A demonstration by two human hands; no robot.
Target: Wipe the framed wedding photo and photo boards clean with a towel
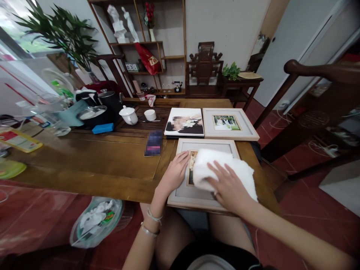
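A pale grey picture frame [182, 195] lies flat at the near edge of the wooden table [92, 157]. My left hand [176, 172] rests open on the frame's left side, fingers flat and holding it down. My right hand [229, 185] lies with spread fingers on a white cloth [242, 170], pressing it onto the frame's glass. The cloth hides most of the photo inside; only its left strip shows.
Behind lie a second framed photo [229, 123] and an unframed print [185, 122]. A phone [153, 143] sits left of the frames. Tea ware, a white teapot [128, 115] and a cup [150, 114] stand further back. A bin [97, 221] is on the floor at left.
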